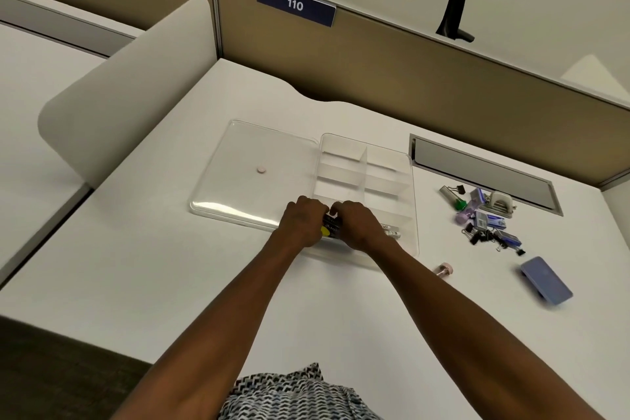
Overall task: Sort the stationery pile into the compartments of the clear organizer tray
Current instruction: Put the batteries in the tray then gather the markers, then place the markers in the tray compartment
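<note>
1. While both hands work at the near edge of the clear organizer tray (407, 181), the head view shows the left hand (301, 222) and right hand (358, 223) curled side by side around a bundle of pens (330, 228), dark with a yellow patch, in the tray's long near compartment.
2. Pale pen ends (390, 230) stick out just right of the right hand, so the bundle's long axis seems to run along the tray's near wall, left to right.
3. Lying flat against the tray's left side is its clear lid (238, 181).
4. Well to the right of the tray sits the stationery pile (484, 218): binder clips, small blue boxes, a hole punch. Judging by that, the right hand is the nearer one for the next pick.
5. Readable writing: "109" and "110" on the partition signs beyond the tray; print on the pens and boxes is too small to tell.
</note>
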`<state>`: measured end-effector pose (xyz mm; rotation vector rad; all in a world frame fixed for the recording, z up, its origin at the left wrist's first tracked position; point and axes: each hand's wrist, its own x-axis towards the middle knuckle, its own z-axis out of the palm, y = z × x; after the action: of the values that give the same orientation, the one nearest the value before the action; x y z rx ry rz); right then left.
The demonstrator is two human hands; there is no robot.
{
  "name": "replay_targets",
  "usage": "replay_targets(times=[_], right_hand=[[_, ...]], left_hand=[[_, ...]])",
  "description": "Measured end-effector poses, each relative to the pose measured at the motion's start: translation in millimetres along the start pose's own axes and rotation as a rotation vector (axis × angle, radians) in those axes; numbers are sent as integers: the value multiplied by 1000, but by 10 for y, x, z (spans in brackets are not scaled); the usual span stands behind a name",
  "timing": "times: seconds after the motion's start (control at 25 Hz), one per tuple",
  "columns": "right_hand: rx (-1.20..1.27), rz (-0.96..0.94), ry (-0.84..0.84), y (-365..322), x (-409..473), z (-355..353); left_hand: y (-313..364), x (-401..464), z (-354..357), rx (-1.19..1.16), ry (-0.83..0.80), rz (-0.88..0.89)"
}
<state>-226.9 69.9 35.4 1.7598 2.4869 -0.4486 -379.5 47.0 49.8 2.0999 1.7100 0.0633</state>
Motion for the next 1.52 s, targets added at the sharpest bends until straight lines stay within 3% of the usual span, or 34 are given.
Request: replay_targets(times=[0.28, 0.76, 0.88, 1.04, 1.16, 1.28, 1.4, 1.52], right_hand=[[93, -98, -84, 123, -55, -81], [98, -124, -57, 82, -139, 30], [162, -90, 100, 95, -223, 61], [374, 104, 642, 260, -624, 176], [430, 407, 876, 665, -1071, 256], [433, 730, 886, 1085, -1524, 349], [478, 826, 753, 1312, -1809, 449], [568, 860, 618, 1409, -1919, 525]], left_hand=[[-36, 115, -64, -88, -115, -26], [-27, 141, 2, -37, -207, 37], [-5, 146, 48, -57, -119, 28], [140, 21, 65, -19, 173, -48], [345, -90, 138, -210, 283, -14], [788, -212, 254, -413, 450, 193], [1415, -238, 454, -419, 254, 299], [1950, -153, 751, -238, 84, 394]])
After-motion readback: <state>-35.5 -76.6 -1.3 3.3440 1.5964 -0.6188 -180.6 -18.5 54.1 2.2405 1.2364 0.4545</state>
